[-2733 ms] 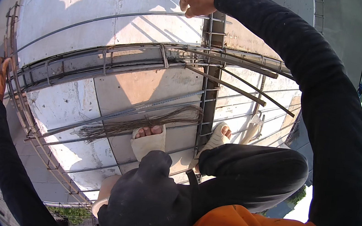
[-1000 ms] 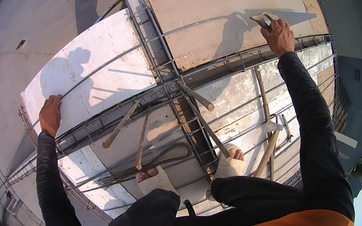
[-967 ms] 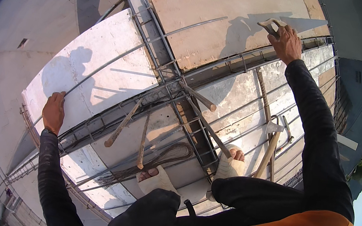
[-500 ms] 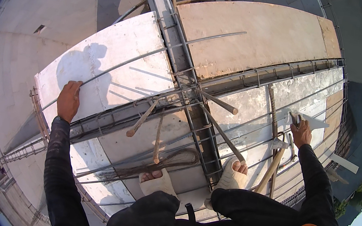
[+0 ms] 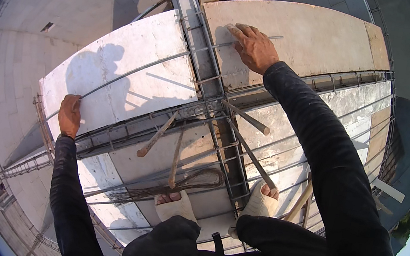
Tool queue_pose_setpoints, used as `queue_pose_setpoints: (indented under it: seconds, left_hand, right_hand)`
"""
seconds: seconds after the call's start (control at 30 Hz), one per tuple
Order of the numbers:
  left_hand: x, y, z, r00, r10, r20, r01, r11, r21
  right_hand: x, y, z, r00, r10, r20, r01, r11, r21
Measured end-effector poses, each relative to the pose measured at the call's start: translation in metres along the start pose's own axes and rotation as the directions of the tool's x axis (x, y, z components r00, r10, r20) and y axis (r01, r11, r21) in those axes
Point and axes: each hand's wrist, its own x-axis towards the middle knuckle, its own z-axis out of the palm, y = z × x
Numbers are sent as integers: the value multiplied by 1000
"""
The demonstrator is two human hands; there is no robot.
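- While the person squats over the rebar cage (image 5: 216, 124), both arms reach out along one long steel bar (image 5: 172, 59) that runs across the pale formwork panels (image 5: 134, 73), so each hand takes one end of it.
- At about nine o'clock the left hand (image 5: 69, 115) has its fingers curled shut around the bar's near end, knuckles up, wrist straight, the dark sleeve running back down to seven o'clock. That grip seems meant to steady the bar and keep it from rolling.
- At about one o'clock the right hand (image 5: 253, 46) lies palm down on the brown board (image 5: 307, 35), fingers spread and nearly flat, pressing on the bar's far end rather than wrapping it. I judge the flat palm pins the rod against the board.
- Its arm is stretched long, elbow barely bent, coming up from five o'clock.
- The bar itself lies aslant from nine o'clock to one o'clock, crossing over the cage's upright beam line and resting on the panels.
- Near six o'clock the feet in light sandals (image 5: 257, 203) stand on the lower bars, just beside a bundle of thin wire (image 5: 181, 182).
- Short wooden sticks (image 5: 157, 134) lean through the cage near the middle, apart from both hands.
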Motion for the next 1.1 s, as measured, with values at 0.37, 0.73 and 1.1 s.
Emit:
queue_pose_setpoints:
  seconds: [0.37, 0.73, 1.1]
  left_hand:
    - [15, 116, 16, 992, 114, 54, -109, 991, -75]
    - [-25, 14, -31, 997, -25, 69, 16, 991, 131]
    - [-21, 38, -12, 994, 36, 106, -41, 998, 49]
  right_hand:
    - [-52, 100, -24, 925, -95, 368, 174, 967, -188]
    - [-74, 53, -30, 939, 2, 343, 11, 999, -38]
    - [-87, 170, -54, 898, 188, 398, -75, 956, -283]
